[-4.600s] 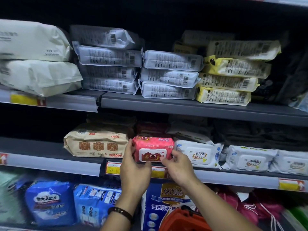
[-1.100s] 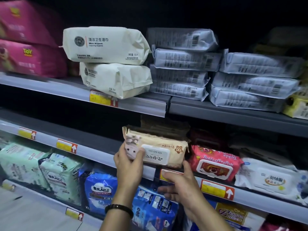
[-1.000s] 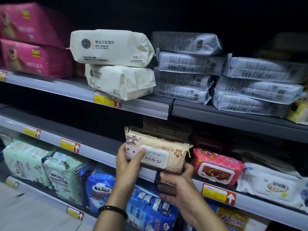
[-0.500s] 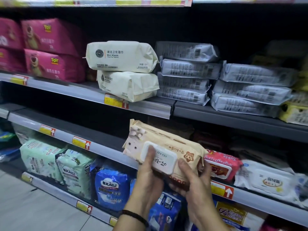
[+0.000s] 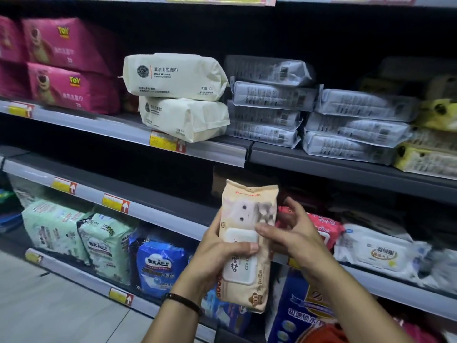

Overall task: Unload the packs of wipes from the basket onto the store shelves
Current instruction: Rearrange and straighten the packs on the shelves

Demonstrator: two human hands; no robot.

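A beige pack of wipes [image 5: 247,246] with a white flip lid stands upright in the air in front of the middle shelf [image 5: 158,211]. My left hand [image 5: 222,251] grips its left side, thumb across the lid. My right hand [image 5: 291,233] holds its right edge with the fingertips. A pink pack of wipes [image 5: 324,229] lies on the middle shelf just behind my right hand. The red basket [image 5: 321,334] shows only as a rim at the bottom edge.
The upper shelf [image 5: 217,149] carries pink packs [image 5: 66,87], cream wipes [image 5: 178,95], grey packs [image 5: 272,105] and yellow ones [image 5: 430,159]. White lidded packs [image 5: 378,253] lie right of the pink one. Green and blue bags [image 5: 103,243] fill the bottom shelf. Floor lies at lower left.
The beige pack was lying flat at the shelf edge; both hands have lifted it off and turned it from lying sideways to standing on end. The view has swung left.
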